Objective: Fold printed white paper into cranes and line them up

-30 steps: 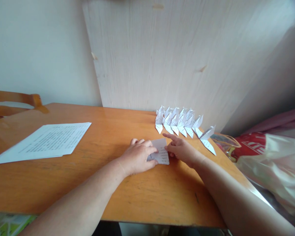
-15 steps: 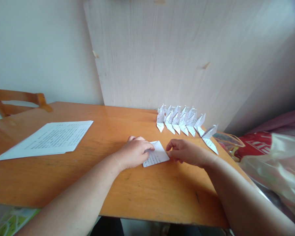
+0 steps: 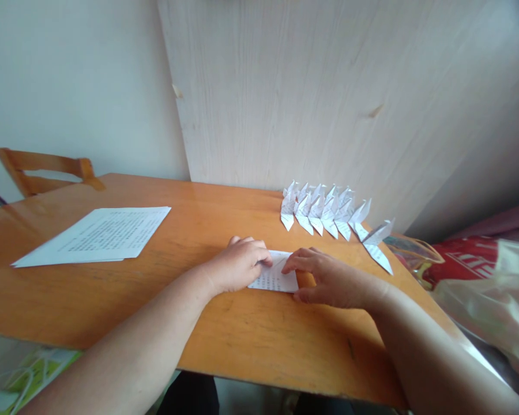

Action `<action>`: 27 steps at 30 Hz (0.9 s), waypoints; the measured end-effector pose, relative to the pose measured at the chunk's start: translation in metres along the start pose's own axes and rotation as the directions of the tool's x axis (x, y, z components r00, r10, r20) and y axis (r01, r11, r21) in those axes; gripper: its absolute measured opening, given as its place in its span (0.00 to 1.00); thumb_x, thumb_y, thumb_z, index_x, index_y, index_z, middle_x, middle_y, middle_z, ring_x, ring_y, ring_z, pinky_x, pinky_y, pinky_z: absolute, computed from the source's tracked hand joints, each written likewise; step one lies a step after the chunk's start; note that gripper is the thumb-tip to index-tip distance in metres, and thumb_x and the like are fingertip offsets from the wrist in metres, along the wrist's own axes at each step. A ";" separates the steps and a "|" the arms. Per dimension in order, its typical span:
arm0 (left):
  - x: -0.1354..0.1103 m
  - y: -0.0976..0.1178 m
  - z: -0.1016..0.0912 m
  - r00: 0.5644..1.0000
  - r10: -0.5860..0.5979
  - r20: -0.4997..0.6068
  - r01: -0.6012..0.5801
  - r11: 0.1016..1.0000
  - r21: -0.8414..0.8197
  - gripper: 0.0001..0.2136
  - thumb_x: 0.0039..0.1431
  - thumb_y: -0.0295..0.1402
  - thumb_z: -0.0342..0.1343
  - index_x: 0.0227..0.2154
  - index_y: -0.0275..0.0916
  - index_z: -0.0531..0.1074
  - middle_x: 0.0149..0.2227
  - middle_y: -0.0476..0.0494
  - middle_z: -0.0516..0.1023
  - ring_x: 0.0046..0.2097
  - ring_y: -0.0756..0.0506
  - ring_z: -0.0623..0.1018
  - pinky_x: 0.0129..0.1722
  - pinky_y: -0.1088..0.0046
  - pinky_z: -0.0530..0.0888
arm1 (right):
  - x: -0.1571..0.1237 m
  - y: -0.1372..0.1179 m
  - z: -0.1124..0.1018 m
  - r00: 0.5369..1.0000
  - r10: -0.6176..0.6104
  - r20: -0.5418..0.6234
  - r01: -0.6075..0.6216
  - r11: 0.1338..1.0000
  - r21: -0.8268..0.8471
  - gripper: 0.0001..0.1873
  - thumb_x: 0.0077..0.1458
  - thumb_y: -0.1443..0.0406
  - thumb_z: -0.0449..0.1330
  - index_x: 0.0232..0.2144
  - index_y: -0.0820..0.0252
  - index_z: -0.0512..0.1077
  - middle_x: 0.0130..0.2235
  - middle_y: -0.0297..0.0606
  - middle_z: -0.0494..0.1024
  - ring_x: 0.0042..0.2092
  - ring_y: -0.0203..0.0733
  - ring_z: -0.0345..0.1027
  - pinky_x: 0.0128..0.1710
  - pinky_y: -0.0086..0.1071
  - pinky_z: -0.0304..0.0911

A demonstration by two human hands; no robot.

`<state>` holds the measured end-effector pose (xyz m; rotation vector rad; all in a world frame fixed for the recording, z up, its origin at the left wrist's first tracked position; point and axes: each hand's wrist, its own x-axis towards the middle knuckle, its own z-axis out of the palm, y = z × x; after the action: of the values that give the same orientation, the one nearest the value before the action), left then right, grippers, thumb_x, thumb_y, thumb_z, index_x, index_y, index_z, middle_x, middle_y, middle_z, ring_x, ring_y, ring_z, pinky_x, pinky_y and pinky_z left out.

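A small folded paper (image 3: 277,279) with printed characters lies flat on the wooden table in front of me. My left hand (image 3: 243,262) grips its left side, thumb on top and the other fingers curled; that side is partly hidden. At the right side is my right hand (image 3: 324,276), thumb and fingers apart. Its forefinger touches the paper's upper face, while the thumb is by the lower right corner. Beyond the hands, several folded paper figures (image 3: 315,210) stand in close rows. One separate paper figure (image 3: 378,245) sits to their right, near the table edge.
A stack of printed sheets (image 3: 112,233) lies on the left of the table (image 3: 242,340). Behind it is a wooden chair (image 3: 47,164). A pale panel (image 3: 285,92) rises along the back. Red and white bags (image 3: 471,265) crowd the right edge.
The paper has turned slightly, so its near edge lies straighter. My right hand has opened its fingers and reached left onto the paper. My left hand stays on it; the view shifted a little.
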<state>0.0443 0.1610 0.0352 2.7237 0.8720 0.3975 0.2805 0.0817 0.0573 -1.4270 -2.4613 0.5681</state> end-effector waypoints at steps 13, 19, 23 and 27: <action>-0.005 0.004 -0.010 0.996 -0.021 0.083 0.022 1.000 -0.008 0.13 0.56 0.27 0.56 0.42 0.51 0.77 0.44 0.51 0.80 0.51 0.40 0.71 0.48 0.64 0.58 | 0.004 0.006 0.002 0.995 0.016 -0.097 -0.013 1.000 0.028 0.11 0.57 0.62 0.62 0.42 0.49 0.78 0.41 0.36 0.80 0.43 0.46 0.72 0.45 0.37 0.65; -0.006 0.003 -0.009 0.998 -0.009 0.062 0.010 1.000 -0.015 0.14 0.55 0.27 0.55 0.41 0.50 0.78 0.44 0.51 0.80 0.50 0.41 0.72 0.48 0.64 0.58 | 0.004 0.012 0.006 0.994 -0.008 -0.108 0.006 1.000 -0.020 0.15 0.53 0.68 0.62 0.43 0.49 0.78 0.43 0.37 0.80 0.45 0.46 0.71 0.47 0.38 0.66; -0.006 0.003 -0.010 0.997 0.007 0.071 -0.007 1.000 0.000 0.14 0.55 0.27 0.55 0.41 0.49 0.77 0.44 0.50 0.80 0.51 0.40 0.71 0.48 0.63 0.58 | 0.006 0.010 0.007 0.985 -0.101 -0.141 0.096 0.994 -0.044 0.13 0.54 0.72 0.60 0.39 0.51 0.78 0.42 0.36 0.80 0.47 0.46 0.70 0.48 0.38 0.65; -0.006 0.003 -0.010 0.998 0.015 0.053 -0.017 0.999 0.028 0.11 0.57 0.29 0.56 0.40 0.49 0.77 0.41 0.51 0.80 0.50 0.40 0.70 0.48 0.62 0.58 | 0.005 -0.002 0.007 0.973 -0.180 -0.144 0.176 0.983 -0.042 0.10 0.57 0.72 0.59 0.36 0.53 0.78 0.38 0.35 0.80 0.42 0.42 0.70 0.46 0.36 0.63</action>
<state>0.0373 0.1567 0.0447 2.7557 0.8494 0.3169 0.2737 0.0839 0.0524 -1.1947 -2.4549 0.3765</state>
